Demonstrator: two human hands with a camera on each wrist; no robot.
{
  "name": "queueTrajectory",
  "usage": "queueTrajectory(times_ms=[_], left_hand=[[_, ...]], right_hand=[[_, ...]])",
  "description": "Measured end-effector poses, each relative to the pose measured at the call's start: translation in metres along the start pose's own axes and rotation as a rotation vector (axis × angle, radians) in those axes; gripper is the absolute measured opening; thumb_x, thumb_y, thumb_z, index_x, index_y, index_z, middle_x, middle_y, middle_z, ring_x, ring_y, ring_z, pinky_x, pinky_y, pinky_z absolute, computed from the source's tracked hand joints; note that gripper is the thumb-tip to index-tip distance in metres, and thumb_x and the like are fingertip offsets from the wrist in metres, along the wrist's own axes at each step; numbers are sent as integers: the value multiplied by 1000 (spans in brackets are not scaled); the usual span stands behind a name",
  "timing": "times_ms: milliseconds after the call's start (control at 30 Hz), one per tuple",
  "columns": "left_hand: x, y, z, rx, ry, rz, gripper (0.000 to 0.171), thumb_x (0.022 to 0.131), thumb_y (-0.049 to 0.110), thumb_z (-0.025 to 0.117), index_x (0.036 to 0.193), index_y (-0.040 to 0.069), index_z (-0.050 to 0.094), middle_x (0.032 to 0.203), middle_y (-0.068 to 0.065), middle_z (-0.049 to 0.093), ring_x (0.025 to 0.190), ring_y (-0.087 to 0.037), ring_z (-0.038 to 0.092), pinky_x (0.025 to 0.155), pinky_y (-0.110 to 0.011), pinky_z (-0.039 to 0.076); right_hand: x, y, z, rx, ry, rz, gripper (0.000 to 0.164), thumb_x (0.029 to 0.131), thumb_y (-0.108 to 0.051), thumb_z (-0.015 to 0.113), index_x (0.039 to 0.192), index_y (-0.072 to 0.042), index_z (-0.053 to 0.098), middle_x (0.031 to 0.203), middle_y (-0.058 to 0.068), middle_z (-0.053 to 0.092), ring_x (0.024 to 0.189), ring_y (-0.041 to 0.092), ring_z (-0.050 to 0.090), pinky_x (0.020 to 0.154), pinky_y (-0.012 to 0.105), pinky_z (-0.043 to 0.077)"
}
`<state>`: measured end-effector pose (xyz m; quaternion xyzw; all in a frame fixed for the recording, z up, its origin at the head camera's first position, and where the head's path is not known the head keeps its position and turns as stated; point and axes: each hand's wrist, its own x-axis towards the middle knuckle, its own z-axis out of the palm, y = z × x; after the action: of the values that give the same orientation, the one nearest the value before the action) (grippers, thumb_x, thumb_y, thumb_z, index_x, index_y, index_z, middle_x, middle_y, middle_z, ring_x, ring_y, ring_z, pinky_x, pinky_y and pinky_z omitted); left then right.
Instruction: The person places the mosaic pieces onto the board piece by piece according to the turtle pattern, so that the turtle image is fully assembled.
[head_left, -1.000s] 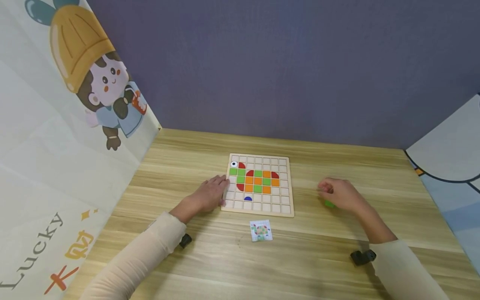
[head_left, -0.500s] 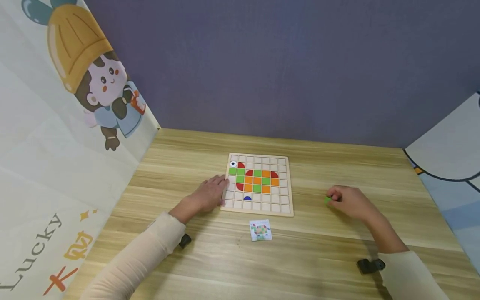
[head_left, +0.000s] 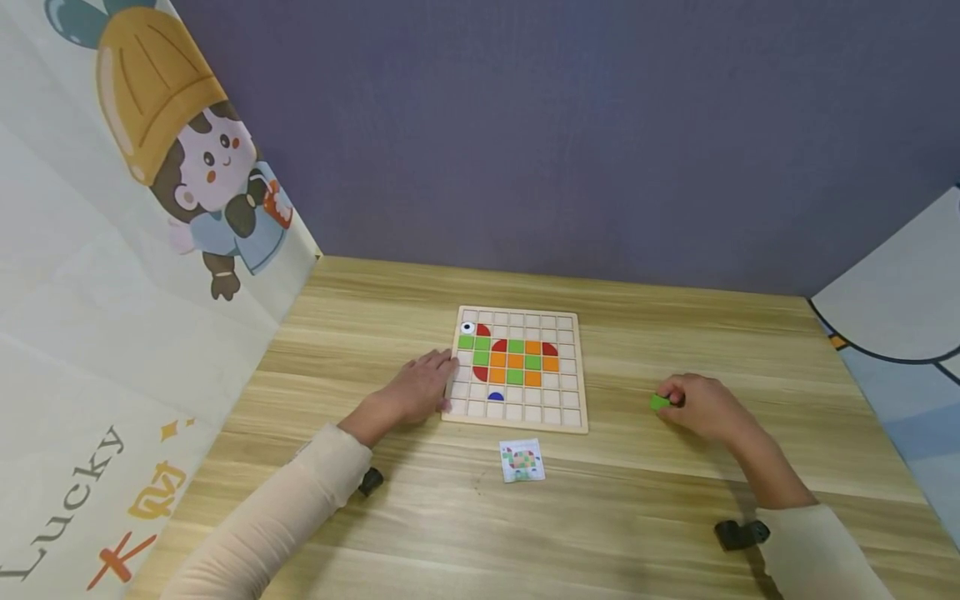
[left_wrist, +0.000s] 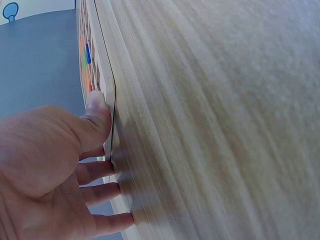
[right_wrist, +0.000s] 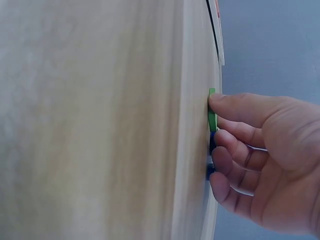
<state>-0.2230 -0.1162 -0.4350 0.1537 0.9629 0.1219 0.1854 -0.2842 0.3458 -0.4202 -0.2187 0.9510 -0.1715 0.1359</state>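
A wooden grid board (head_left: 570, 400) lies on the table with red, green and orange tiles forming an animal-like figure, plus a round eye tile (head_left: 468, 327) and a blue half-round tile (head_left: 496, 397). My left hand (head_left: 420, 387) rests along the board's left edge, its thumb on the rim and its fingers straight. Right of the board, my right hand (head_left: 701, 406) pinches a green tile (head_left: 660, 402) low over the table. In the right wrist view, the thumb presses that green tile (right_wrist: 212, 112), and blue pieces (right_wrist: 210, 171) show beside the curled fingers.
A small picture card (head_left: 522, 461) with a similar coloured figure lies in front of the board. The wood-grain table (head_left: 600, 517) meets a dark blue panel (head_left: 570, 150) at the back. A cartoon-printed wall (head_left: 90, 317) stands at the left.
My right hand has shifted slightly right and nearer to me, and more of the green tile now shows at its fingertips. The left hand stays on the board's edge.
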Motion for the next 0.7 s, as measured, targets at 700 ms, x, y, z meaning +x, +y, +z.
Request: queueTrajectory(times_ms=[700], left_hand=[[0,-1,-1,3,-4,0,75,99,30,66,159,3,30,168,-20,24,155,-41,24,121,-63,30]], right_hand=[[3,-8,-6,60,41,-28,6,94,-12,71,97,-10,66,81,-4,63,69,9,50,61,22,41]])
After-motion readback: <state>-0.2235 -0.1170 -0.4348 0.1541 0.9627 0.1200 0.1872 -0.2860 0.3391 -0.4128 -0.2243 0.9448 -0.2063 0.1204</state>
